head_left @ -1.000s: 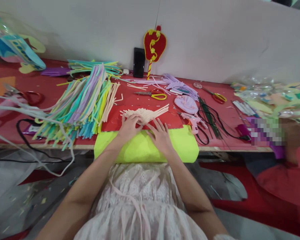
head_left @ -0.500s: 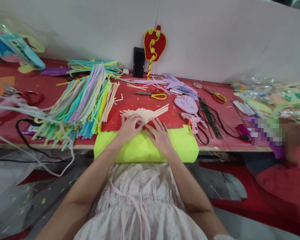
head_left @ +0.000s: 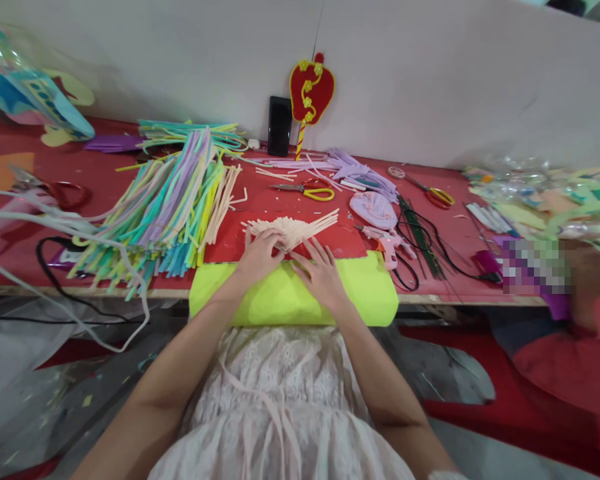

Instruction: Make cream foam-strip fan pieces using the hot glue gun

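A fan of cream pipe cleaners (head_left: 294, 229) lies spread on a red board (head_left: 230, 240), its strips gathered toward the near side. My left hand (head_left: 263, 255) has its fingers curled and closed on the lower left of this fan, and the fingertips are partly hidden. To the right, my right hand (head_left: 321, 272) lies with fingers stretched and apart, the tips at the fan's lower right edge. Beneath both wrists a folded lime-green cloth (head_left: 365, 287) covers the table's front edge.
Bundled coloured pipe cleaners (head_left: 155, 200) are heaped at left. Scissors (head_left: 310, 190) lie behind the board. A pink glue gun (head_left: 390, 247) with a black cable is at right. A phone (head_left: 279, 127) and red fan-shaped ornament (head_left: 311, 93) stand behind. Another person's arm (head_left: 586, 287) is far right.
The whole view has shifted very slightly. Both hands and the cream fan keep practically the same places.
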`<state>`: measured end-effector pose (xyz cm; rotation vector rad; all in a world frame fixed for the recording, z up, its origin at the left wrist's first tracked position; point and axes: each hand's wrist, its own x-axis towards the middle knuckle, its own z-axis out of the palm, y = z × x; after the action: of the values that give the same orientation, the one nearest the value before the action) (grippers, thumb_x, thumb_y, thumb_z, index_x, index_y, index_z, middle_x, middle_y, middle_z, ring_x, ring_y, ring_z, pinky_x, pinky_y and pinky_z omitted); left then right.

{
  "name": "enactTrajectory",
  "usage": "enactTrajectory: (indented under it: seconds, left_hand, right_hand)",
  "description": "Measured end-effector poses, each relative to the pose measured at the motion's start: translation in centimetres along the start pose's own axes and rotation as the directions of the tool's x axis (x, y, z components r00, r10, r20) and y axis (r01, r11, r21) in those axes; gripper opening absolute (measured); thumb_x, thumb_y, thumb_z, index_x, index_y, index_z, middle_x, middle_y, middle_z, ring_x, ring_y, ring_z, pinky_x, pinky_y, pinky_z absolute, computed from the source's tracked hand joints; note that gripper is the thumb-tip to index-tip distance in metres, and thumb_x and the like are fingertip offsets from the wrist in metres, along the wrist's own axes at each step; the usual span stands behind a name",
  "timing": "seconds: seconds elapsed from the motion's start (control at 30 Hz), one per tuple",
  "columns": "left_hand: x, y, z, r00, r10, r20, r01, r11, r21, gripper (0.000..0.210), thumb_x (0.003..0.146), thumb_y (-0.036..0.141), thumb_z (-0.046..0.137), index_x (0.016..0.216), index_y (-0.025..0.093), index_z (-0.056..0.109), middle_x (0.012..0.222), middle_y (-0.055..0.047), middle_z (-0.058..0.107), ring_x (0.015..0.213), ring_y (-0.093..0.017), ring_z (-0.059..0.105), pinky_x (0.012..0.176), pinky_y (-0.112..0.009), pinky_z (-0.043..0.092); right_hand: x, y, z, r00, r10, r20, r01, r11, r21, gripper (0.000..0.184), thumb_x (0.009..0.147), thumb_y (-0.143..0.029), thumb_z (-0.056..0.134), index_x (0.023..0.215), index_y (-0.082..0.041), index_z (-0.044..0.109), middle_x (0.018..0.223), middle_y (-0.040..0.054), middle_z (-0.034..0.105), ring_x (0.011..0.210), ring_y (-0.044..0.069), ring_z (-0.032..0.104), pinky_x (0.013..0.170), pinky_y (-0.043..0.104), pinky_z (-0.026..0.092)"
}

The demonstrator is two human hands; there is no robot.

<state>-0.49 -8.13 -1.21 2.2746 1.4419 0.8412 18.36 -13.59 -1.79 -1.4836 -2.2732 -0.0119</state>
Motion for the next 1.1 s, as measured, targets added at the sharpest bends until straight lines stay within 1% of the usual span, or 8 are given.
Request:
enactTrajectory:
  seconds: [0.2, 0.37, 0.63, 0.8, 0.97, 1.1]
  left_hand:
    - [-0.12, -0.12, 0.12, 1.0, 0.017, -0.014, -0.016, 1.0, 0.005, 0.014, 0.08, 0.025, 0.06, 0.094, 0.027, 0.061, 0.122, -0.003, 0.061, 0.116, -0.022, 0.055, 0.117, -0.053, -0.008]
    - [-0.21, 0.01, 0.09, 0.999, 0.028, -0.017, -0.028, 1.0, 0.012, 0.014, 0.08, 0.027, 0.062, 0.094, 0.026, 0.061, 0.122, -0.003, 0.061, 0.116, -0.021, 0.055, 0.117, -0.052, -0.011]
    - [-0.16, 0.24, -0.09, 1.0, 0.002, 0.006, -0.002, 1.0, 0.013, 0.014, 0.08, 0.026, 0.061, 0.094, 0.027, 0.062, 0.123, -0.004, 0.061, 0.117, -0.022, 0.055, 0.117, -0.054, -0.007]
    - [-0.1, 0.21, -0.11, 1.0, 0.006, 0.0, -0.006, 1.0, 0.002, 0.013, 0.08, 0.026, 0.061, 0.093, 0.027, 0.062, 0.121, -0.002, 0.061, 0.116, -0.023, 0.055, 0.118, -0.055, -0.005]
    - [-0.12, 0.2, -0.12, 1.0, -0.005, 0.008, 0.005, 1.0, 0.014, 0.013, 0.08, 0.026, 0.061, 0.094, 0.027, 0.062, 0.122, -0.003, 0.061, 0.118, -0.023, 0.054, 0.118, -0.053, -0.006]
    - [-0.15, 0.11, 0.02, 1.0, 0.012, -0.007, -0.012, 1.0, 0.016, 0.012, 0.08, 0.026, 0.061, 0.092, 0.026, 0.062, 0.122, -0.003, 0.061, 0.117, -0.022, 0.054, 0.117, -0.053, -0.009]
  right_hand:
    - [-0.04, -0.03, -0.23, 1.0, 0.0, -0.004, 0.0, 1.0, 0.021, 0.036, 0.095, -0.039, 0.045, 0.129, -0.033, 0.056, 0.151, 0.0029, 0.036, 0.142, 0.024, 0.027, 0.115, 0.05, 0.023]
    - [-0.18, -0.01, -0.28, 0.997, 0.063, -0.048, -0.061, 0.997, 0.041, 0.035, 0.096, -0.035, 0.043, 0.128, -0.032, 0.057, 0.152, 0.0023, 0.033, 0.14, 0.023, 0.029, 0.114, 0.047, 0.027]
    - [-0.13, -0.19, -0.34, 0.996, 0.085, -0.027, -0.085, 0.996, 0.019, 0.041, 0.095, -0.038, 0.043, 0.135, -0.033, 0.049, 0.153, 0.0031, 0.031, 0.142, 0.025, 0.025, 0.114, 0.05, 0.026]
    - [-0.13, -0.11, -0.17, 0.995, 0.098, -0.029, -0.098, 0.995, 0.004, 0.04, 0.095, -0.039, 0.043, 0.134, -0.031, 0.051, 0.153, 0.0037, 0.03, 0.143, 0.026, 0.024, 0.114, 0.051, 0.025]
    - [-0.18, -0.09, 0.02, 0.994, 0.1, -0.035, -0.1, 0.995, 0.003, 0.04, 0.095, -0.039, 0.043, 0.133, -0.03, 0.052, 0.152, 0.0038, 0.033, 0.143, 0.025, 0.023, 0.115, 0.049, 0.024]
    - [-0.14, -0.12, 0.05, 0.994, 0.097, -0.043, -0.097, 0.995, 0.012, 0.039, 0.096, -0.039, 0.042, 0.132, -0.029, 0.053, 0.151, 0.0041, 0.036, 0.142, 0.024, 0.025, 0.115, 0.05, 0.024]
